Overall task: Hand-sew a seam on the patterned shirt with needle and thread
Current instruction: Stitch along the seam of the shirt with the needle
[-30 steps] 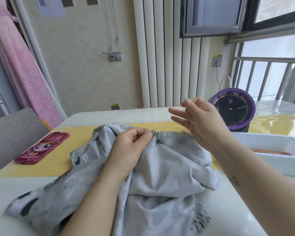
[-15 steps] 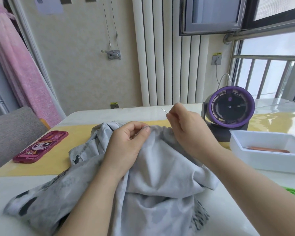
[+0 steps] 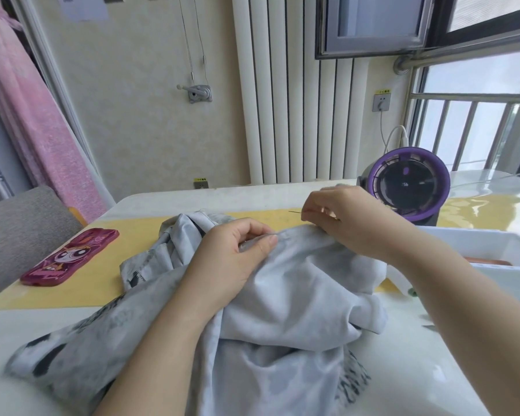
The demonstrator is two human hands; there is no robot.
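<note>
A stitch is in hand: the needle (image 3: 295, 212), tip pointing left, is pinched in the right hand (image 3: 347, 219) just above the shirt's folded edge, apparently lining up to enter the cloth. The next move calls for driving the tip into the seam beside the left thumb without pricking it. The left hand (image 3: 237, 256) has its fingers (image 3: 267, 242) clamped on the fold, thumb against forefinger. The right fingers are closed on the needle. The shirt (image 3: 282, 295) lies bunched on the surface (image 3: 418, 370). The thread is too fine to see.

Shirt (image 3: 282, 295) on the table (image 3: 403, 370); phone (image 3: 69, 258) left of it, fan (image 3: 406, 184) and tray (image 3: 493, 244) right
</note>
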